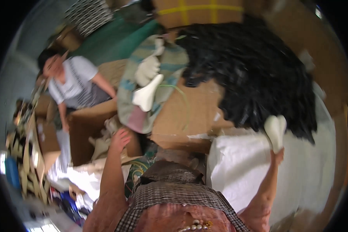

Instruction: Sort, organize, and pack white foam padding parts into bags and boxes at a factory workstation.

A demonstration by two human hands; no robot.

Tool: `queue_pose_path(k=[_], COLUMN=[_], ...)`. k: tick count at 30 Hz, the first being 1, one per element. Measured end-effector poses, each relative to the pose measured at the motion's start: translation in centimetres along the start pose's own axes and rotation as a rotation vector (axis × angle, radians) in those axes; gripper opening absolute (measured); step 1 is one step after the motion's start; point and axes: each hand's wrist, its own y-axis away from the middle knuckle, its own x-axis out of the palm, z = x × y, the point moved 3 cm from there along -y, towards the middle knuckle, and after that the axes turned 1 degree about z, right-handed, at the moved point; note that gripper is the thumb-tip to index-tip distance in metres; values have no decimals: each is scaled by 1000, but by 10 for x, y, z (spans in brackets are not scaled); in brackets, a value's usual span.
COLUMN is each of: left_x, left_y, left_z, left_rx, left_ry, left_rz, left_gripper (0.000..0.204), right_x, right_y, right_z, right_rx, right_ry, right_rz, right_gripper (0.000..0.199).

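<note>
White two-lobed forms (pixel 275 130): two, one in right hand (pixel 277 156)

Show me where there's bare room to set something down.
Mostly bare: cardboard between the striped cloth and the black pile. White sacking looks clear left of the right hand. Crowded: the cloth, under white pieces, and wherever the pile spreads.

Text: none legible | labels, numbers: none readable | signs: none legible (view is blurred)

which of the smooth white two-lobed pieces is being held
The white piece in the person's right hand; the other white piece lies untouched on the striped cloth.
</note>
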Motion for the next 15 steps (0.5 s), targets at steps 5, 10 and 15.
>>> queue_pose_path(k=[5, 10, 15], left_x=[-8, -91, -172], left_y=[35, 29, 65], left_z=[-1, 55, 87], left_rx=[-44, -134, -99], left_ry=[-75, 101, 430], left_rz=[-118, -241, -767], left_gripper=[43, 44, 33], right_x=[-27, -18, -38], right_y=[-9, 102, 332], right_z=[23, 92, 311], right_rx=[-462, -576, -1131], right_ry=[-277, -518, -809], right_rz=[82, 26, 791], right_gripper=[58, 60, 62])
